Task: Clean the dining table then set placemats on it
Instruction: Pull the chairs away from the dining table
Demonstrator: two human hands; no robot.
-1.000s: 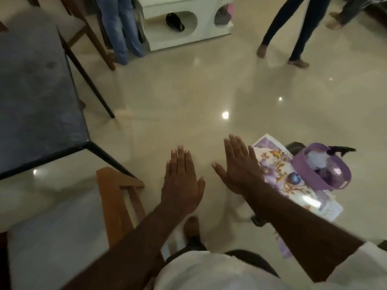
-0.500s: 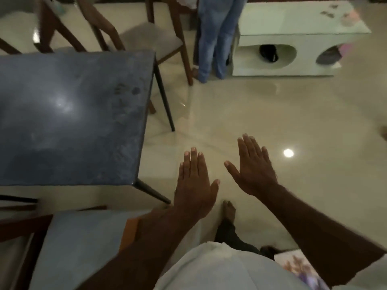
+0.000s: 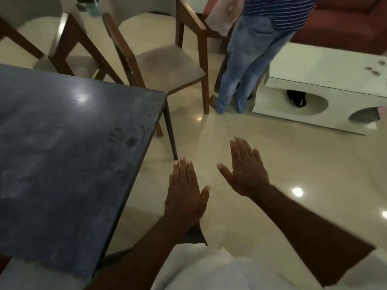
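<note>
hidden: left grip (image 3: 185, 193) and right grip (image 3: 247, 170) show backs only; dark blue-grey stone tabletop (image 3: 62, 153) cut off at left | pose: both grips wide, flat, fingers straight, holding nothing, over glossy beige floor (image 3: 282, 147), just right of tabletop | around: brown wooden chair (image 3: 163, 65), standing person in blue jeans (image 3: 240, 65), low white cabinet (image 3: 324, 68) beyond
</note>
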